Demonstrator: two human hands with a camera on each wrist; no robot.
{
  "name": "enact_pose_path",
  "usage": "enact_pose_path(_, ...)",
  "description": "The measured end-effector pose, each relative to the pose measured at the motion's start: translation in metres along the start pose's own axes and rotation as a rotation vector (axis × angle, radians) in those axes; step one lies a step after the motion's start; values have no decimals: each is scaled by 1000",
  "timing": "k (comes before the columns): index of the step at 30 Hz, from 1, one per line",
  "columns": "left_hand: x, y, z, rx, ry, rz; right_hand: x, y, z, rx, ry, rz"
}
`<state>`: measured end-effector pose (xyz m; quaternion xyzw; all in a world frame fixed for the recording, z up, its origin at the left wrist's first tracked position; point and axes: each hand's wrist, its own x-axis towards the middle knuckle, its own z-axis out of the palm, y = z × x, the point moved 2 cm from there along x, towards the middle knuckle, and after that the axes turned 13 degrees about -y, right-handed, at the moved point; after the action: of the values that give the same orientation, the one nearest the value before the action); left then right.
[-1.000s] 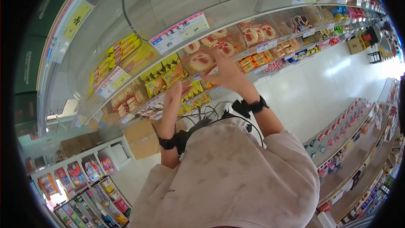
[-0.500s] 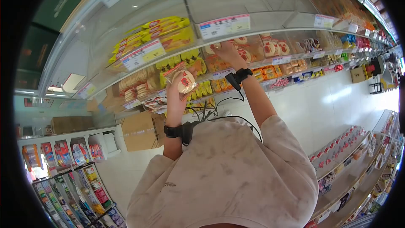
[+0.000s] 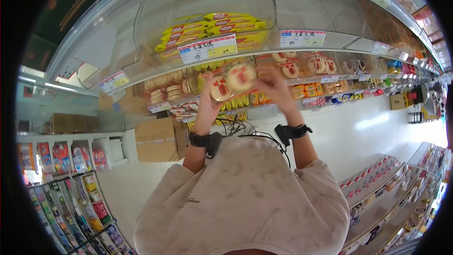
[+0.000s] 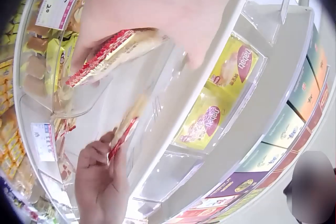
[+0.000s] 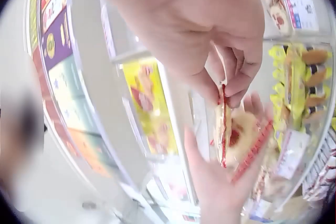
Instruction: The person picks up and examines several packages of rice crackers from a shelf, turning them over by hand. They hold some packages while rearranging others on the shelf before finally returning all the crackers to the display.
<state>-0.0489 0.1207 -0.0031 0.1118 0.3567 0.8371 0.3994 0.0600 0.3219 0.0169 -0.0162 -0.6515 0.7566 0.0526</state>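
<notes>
In the head view the left hand point(image 3: 206, 108) grips a wrapped round cracker point(image 3: 220, 89) with red print. Close beside it, the right hand point(image 3: 277, 92) pinches a second wrapped cracker point(image 3: 241, 76) by its edge, in front of the shelf. From the left wrist, the left hand point(image 4: 163, 8) holds its red-edged packet point(image 4: 113, 55), and the right hand point(image 4: 102, 184) has the other packet point(image 4: 123, 136) between thumb and fingers. The right wrist view shows the right hand point(image 5: 199, 29) pinching its packet point(image 5: 224, 127) edge-on, above the left hand's point(image 5: 220, 182) packet point(image 5: 244, 142).
Clear shelf bins hold yellow packets point(image 3: 217, 26), more round crackers point(image 3: 290, 70) and orange packs point(image 3: 309, 90). Price tags point(image 3: 207, 49) line the shelf edge. A cardboard box point(image 3: 155, 139) stands on the floor; cables hang before the shirt. Another shelf unit point(image 3: 377, 208) is at lower right.
The right hand has come out of the cracker bin with a packet, moving toward the left hand. The left hand took hold of its packet between the two earlier frames. The head view has shifted.
</notes>
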Motion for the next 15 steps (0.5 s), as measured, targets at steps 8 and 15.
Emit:
enact_pose_path(8, -9, 9, 4, 191, 3, -12, 23, 2, -16, -653, 311, -136)
enact_pose_path(15, -23, 21, 8, 196, -82, 90, 63, 86, -132, -1442, 423, 267)
